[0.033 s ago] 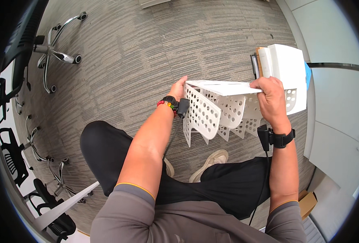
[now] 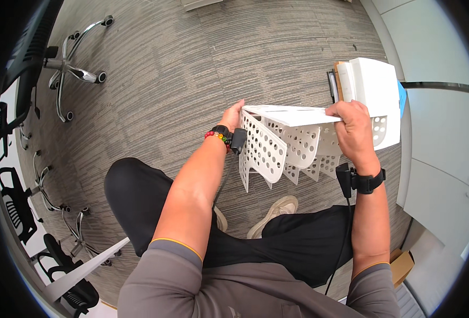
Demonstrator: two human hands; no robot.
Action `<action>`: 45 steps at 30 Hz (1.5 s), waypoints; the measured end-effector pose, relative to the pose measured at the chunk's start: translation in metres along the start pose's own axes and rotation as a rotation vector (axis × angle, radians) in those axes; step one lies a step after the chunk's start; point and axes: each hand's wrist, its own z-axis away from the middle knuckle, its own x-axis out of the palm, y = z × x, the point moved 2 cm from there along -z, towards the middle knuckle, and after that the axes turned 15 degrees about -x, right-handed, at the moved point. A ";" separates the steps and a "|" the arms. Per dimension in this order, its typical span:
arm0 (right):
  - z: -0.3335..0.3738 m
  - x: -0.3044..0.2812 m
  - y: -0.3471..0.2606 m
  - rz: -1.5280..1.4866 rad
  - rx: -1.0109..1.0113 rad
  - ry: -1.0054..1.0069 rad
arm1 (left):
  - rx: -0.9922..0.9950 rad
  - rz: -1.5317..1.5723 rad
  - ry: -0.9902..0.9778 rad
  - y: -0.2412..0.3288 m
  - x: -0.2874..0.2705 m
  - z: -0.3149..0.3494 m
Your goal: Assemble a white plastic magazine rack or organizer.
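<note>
Right hand pinches flat white papers at one end; left hand touches the other, its grip impossible to tell. Beneath the papers, white file rack panels, rounded at the corners and dotted with round holes, fan out above the carpeted floor, mostly between the hands. Left fingers and the rack's upper edges are hidden.
</note>
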 end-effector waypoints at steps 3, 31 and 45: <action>-0.002 0.004 -0.010 0.045 -0.042 -0.044 | -0.067 0.006 -0.072 0.003 -0.032 -0.030; -0.050 0.062 -0.030 0.052 -0.216 -0.250 | 0.192 -0.922 0.491 0.063 0.041 0.146; -0.062 0.063 -0.030 -0.052 -0.137 -0.283 | 0.379 -1.757 0.700 0.006 0.147 0.250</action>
